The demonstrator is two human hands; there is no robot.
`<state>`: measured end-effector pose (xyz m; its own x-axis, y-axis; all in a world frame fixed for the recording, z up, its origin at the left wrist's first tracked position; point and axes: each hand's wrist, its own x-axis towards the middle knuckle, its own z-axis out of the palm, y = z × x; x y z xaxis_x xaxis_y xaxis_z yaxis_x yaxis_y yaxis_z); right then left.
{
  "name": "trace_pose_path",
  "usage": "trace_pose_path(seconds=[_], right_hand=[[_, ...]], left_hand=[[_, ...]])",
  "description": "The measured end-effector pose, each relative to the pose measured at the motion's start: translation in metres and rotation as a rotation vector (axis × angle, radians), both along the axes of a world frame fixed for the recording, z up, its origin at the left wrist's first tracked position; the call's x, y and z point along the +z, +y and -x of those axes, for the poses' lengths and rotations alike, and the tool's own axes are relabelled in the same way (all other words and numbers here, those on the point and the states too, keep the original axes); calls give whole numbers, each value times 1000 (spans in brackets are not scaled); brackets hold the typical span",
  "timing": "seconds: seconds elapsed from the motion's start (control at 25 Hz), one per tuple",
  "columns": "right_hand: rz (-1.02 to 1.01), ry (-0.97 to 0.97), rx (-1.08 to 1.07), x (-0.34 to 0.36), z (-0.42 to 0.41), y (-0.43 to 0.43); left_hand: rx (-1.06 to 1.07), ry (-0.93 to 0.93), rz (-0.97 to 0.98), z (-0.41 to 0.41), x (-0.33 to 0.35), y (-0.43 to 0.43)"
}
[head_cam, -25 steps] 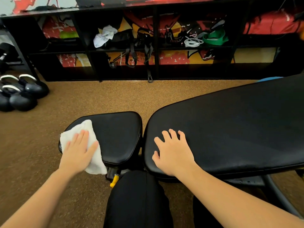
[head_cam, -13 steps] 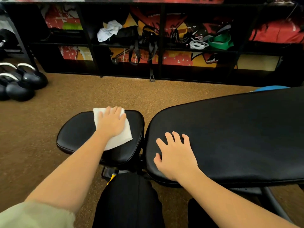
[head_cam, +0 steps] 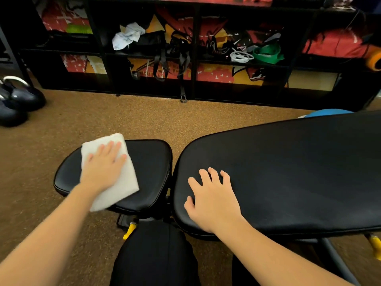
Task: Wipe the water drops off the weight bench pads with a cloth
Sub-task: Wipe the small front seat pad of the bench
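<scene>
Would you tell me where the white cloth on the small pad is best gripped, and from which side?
Probably its near end, from the near side: the cloth lies flat on the seat pad under the left hand, and that end seems to hang past the pad's front edge, leaving a free edge to pinch.

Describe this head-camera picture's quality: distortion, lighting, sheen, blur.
Head view, distortion: the wide-angle lens bows the straight lines of the shelf unit. Head view, light: even and soft, no hard shadows. Head view, glare: only a dull sheen on the long pad. Head view, blur: the left hand on the cloth looks slightly smeared; water drops on the seat pad cannot be made out.
</scene>
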<state>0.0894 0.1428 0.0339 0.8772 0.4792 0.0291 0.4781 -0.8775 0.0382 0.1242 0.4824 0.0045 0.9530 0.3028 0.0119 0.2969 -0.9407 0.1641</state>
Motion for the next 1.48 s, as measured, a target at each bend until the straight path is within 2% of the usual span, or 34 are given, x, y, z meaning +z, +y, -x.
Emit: trace_pose_path(seconds=[0.16, 0.28, 0.44, 0.52, 0.76, 0.88, 1.0, 1.2, 1.48], right_hand=[[2, -21, 0, -3, -1, 0], [10, -19, 2, -4, -2, 1], [12, -23, 11, -4, -2, 0], [10, -28, -3, -3, -1, 0], [25, -38, -8, -3, -1, 0], [36, -29, -10, -1, 1, 2], [34, -18, -10, 2, 1, 2], [35, -18, 0, 6, 2, 1], [32, -18, 7, 3, 0, 1]], left_hand=[[234, 46, -5, -35, 8, 47], [324, 62, 13, -59, 15, 28], [129, 84, 56, -90, 16, -48], [27, 78, -3, -95, 9, -75], [-313, 37, -69, -94, 3, -86], [-505, 57, -199, -96, 6, -112], [-520, 77, -214, -87, 7, -123], [-623, -24, -39, -68, 3, -126], [-723, 27, -84, -50, 2, -119]])
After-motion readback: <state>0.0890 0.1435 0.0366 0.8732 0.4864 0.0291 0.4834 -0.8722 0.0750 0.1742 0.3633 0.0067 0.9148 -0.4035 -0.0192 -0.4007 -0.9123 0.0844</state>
